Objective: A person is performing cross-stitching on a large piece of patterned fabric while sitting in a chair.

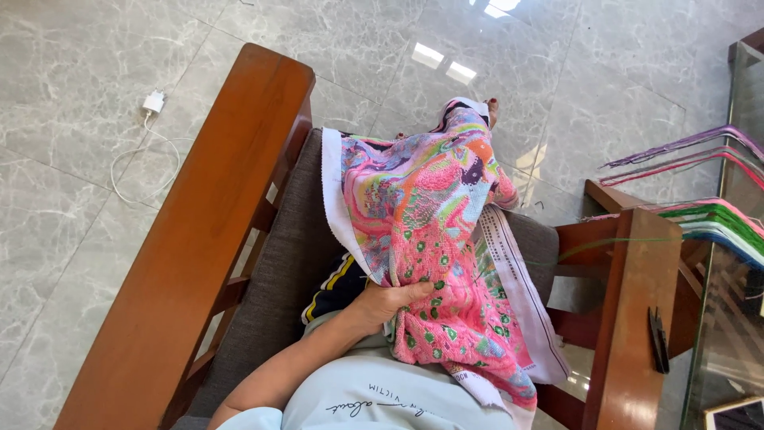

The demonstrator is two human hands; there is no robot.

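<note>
A large cross-stitch cloth [434, 231], mostly pink with green spots and many bright colours, lies draped over my lap on a wooden armchair. My left hand [383, 301] grips its folded edge near the middle, thumb on top. A thin green thread [605, 243] runs from the cloth toward the right. My right hand is hidden, probably under the cloth. A foot with painted toenails [491, 107] shows past the cloth's far end.
The chair has a broad wooden left armrest [191, 255], a grey seat cushion [286, 263] and a right armrest [641, 318] with small black snips [658, 340] on it. Bundles of coloured threads [708, 215] hang at the right. A white charger and cable [151, 107] lie on the marble floor.
</note>
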